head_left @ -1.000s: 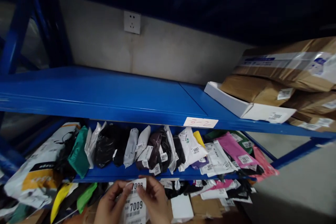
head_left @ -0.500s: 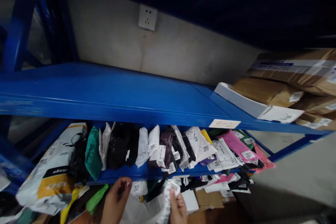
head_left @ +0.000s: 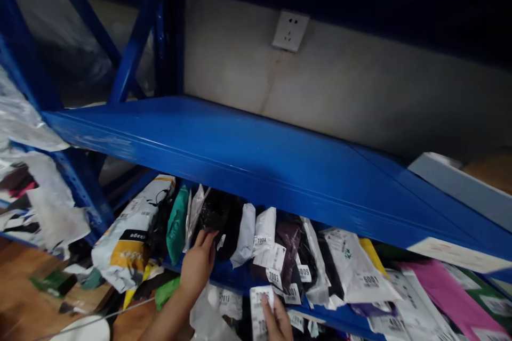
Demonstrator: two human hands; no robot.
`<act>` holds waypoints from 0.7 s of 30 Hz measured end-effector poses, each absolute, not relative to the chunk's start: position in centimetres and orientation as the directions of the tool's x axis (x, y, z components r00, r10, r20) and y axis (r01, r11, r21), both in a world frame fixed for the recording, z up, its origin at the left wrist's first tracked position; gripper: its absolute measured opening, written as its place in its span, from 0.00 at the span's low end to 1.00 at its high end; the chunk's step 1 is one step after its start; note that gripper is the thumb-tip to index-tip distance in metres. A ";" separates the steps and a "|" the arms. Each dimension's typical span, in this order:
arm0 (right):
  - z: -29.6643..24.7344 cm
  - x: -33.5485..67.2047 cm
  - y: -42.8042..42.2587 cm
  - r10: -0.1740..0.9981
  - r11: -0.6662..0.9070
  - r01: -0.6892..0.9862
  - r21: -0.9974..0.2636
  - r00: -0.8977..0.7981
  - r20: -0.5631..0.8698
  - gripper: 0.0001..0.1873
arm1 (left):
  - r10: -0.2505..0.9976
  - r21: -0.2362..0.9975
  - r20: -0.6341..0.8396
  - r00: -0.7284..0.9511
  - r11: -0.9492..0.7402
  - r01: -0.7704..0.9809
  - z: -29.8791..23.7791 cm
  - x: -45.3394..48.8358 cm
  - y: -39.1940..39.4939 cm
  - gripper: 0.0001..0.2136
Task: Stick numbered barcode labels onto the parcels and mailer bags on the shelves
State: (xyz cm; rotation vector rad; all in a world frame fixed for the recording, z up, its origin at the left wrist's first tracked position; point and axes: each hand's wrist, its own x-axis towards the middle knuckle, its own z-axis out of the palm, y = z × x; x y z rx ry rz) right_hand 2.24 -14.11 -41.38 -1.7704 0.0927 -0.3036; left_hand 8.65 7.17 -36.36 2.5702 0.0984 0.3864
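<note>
My left hand [head_left: 200, 261] reaches up to the lower shelf, its fingers bent against a black plastic parcel bag [head_left: 216, 212] that stands in the row; the fingertips are partly hidden. To the left of that bag are a silvery-white parcel bag [head_left: 196, 210] and a green parcel bag [head_left: 178, 224]. To its right stand a white parcel [head_left: 245, 234] and one labelled 7004 [head_left: 264, 226]. Low in the view, my right hand [head_left: 277, 319] pinches a strip of white printed labels [head_left: 259, 311] between thumb and fingers, in front of the shelf edge.
A blue shelf board [head_left: 248, 144] runs above the row, with a white box [head_left: 464, 181] at its right. A large white-and-yellow parcel [head_left: 132, 240] leans out at the left end. Blue rack braces [head_left: 136, 37] stand at left; more parcels lie below.
My left hand has moved up from below the shelf onto the black parcel bag. The view has turned left, and my right hand still holds the label strip.
</note>
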 end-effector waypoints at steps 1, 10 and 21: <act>-41.0 3.4 -13.2 -0.104 -0.328 0.172 -0.929 0.971 0.216 0.17 | 0.078 0.430 0.273 0.959 -0.901 -0.049 -35.8 9.0 7.4 0.23; -40.7 9.6 -8.3 0.422 -0.828 0.481 -0.289 0.873 0.242 0.19 | 0.273 0.458 0.233 0.933 -0.878 0.142 -37.0 11.0 8.8 0.21; -30.3 14.4 -1.5 0.527 -0.576 0.652 -0.492 0.757 0.387 0.17 | 0.196 0.546 0.044 0.980 -0.826 0.141 -36.2 9.7 10.0 0.19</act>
